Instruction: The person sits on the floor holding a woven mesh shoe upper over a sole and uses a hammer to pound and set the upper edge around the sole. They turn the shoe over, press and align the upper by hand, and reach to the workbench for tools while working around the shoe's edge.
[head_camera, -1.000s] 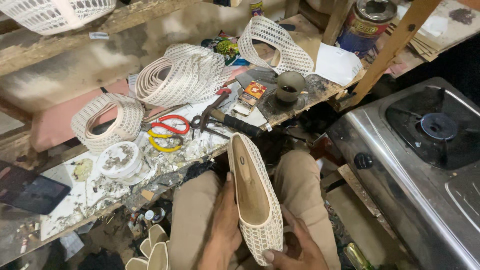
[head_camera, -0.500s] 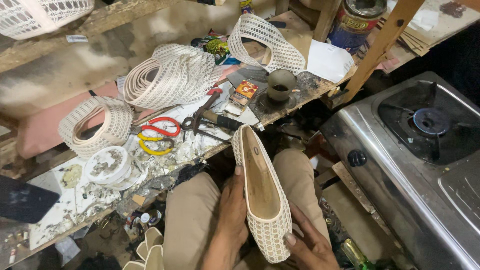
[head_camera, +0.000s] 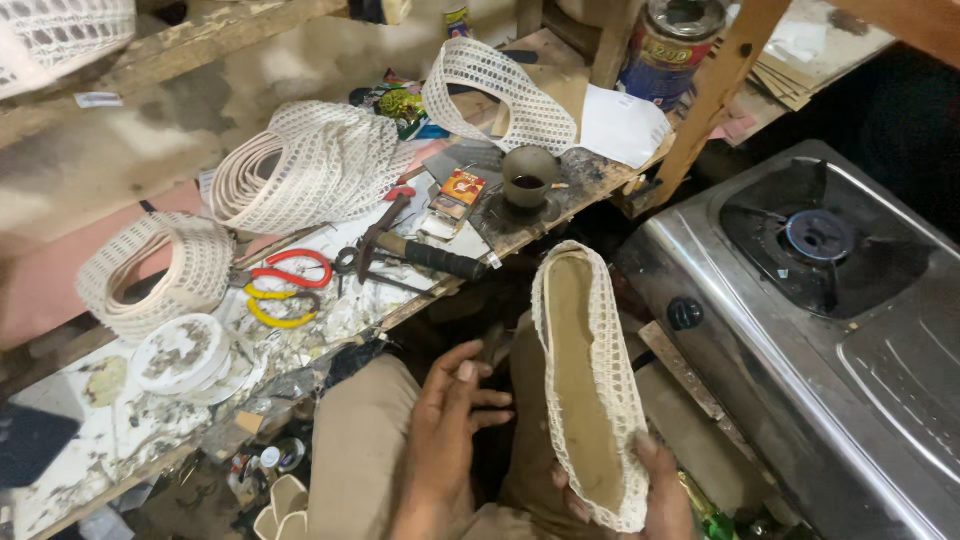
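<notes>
Bench edge (head_camera: 520, 240) nr shoe (head_camera: 590, 400); hands apart.

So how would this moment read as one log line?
right hand: holds shoe at heel | left hand: open, beside shoe, not touching | bench: scissors, hammer, cup

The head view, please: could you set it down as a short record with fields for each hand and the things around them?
Right hand: grips the heel end of a cream mesh shoe, sole side up.
Left hand: open, fingers spread, beside the shoe, not holding it.
Workbench: littered with scraps.
On the bench: red-handled scissors, yellow-handled scissors, hammer, dark cup, rolls of mesh strip.
To the right: gas stove.
</notes>
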